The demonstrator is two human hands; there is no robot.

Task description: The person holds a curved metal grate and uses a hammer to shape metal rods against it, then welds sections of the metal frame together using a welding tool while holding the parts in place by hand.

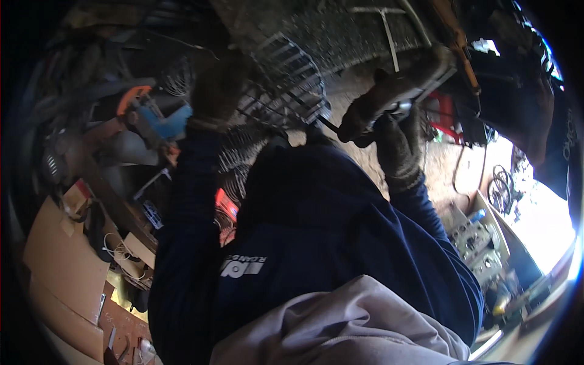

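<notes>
The wire rack (291,79) sits at upper centre; the brown pipe (389,94) slants just right of it. My right hand (398,146) seems curled round the pipe's underside; I can't tell whether my left hand (218,88), shadowed beside the rack, grips. A weak hold could drop the pipe; wires could snag gloves.
</notes>
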